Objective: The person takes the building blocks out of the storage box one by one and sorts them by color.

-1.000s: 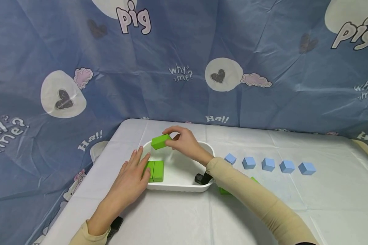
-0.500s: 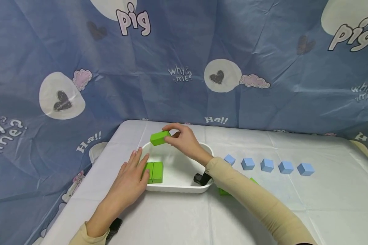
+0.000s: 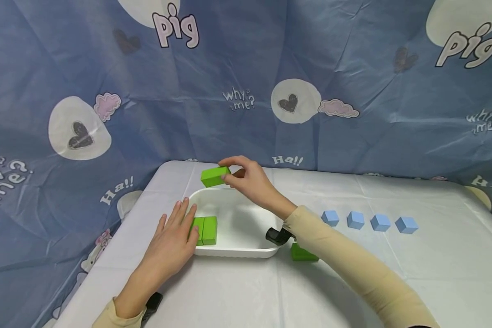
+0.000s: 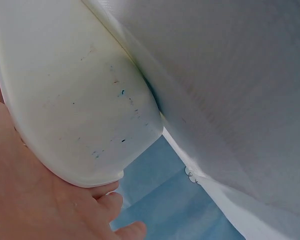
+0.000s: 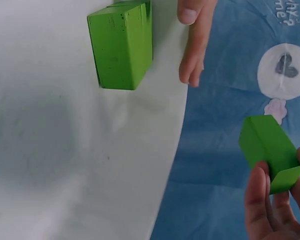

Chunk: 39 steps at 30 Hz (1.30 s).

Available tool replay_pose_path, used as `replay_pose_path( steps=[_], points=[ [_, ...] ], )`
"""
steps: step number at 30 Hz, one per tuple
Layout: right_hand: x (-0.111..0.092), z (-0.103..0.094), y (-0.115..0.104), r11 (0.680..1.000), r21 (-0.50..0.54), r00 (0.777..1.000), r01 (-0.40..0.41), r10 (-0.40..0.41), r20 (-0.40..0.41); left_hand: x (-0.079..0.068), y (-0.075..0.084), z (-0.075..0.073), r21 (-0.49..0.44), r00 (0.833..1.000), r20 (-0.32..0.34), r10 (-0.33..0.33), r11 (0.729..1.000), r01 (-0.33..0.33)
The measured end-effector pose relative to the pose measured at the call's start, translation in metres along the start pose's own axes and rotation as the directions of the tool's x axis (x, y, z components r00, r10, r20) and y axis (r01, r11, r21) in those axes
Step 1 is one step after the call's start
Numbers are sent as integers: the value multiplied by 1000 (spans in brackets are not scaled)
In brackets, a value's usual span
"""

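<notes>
The right hand (image 3: 252,180) pinches a smooth, box-shaped green block (image 3: 214,176) in the air by the far rim of a white, round-cornered tray (image 3: 238,253); the left hand (image 3: 170,243) lies, fingers extended, at its left rim. Inside, two green blocks (image 3: 209,230) sit side by side. Blue cubes (image 3: 356,220) line the table's (image 3: 238,291) right half, beyond the outstretched right forearm (image 3: 352,264).

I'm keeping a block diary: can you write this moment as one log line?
right hand: holds up green block | left hand: touches tray rim | in tray: two blocks visible | right of tray: blue cubes
</notes>
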State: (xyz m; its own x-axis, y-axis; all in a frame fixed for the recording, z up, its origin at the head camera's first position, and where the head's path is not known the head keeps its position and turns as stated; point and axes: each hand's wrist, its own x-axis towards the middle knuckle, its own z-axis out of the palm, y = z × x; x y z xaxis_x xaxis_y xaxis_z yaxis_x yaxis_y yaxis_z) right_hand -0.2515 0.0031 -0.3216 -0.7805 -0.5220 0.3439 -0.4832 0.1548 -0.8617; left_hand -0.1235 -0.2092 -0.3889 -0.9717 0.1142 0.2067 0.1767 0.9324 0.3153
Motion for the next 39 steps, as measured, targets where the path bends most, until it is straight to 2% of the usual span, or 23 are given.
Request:
replay_pose_path(
  steps=[13, 27, 39],
  points=[
    [-27, -23, -8, 999, -31, 999, -18, 19, 35, -1, 0, -3, -20, 1000, 11, -8, 1000, 9],
    [-55, -53, -4, 996, 89, 999, -30, 26, 37, -2, 2, -3, -33, 1000, 18, -11, 999, 11],
    [-79, -82, 3, 989, 104, 993, -109, 114, -38, -2, 2, -2, -43, 1000, 7, -8, 999, 8]
  ],
)
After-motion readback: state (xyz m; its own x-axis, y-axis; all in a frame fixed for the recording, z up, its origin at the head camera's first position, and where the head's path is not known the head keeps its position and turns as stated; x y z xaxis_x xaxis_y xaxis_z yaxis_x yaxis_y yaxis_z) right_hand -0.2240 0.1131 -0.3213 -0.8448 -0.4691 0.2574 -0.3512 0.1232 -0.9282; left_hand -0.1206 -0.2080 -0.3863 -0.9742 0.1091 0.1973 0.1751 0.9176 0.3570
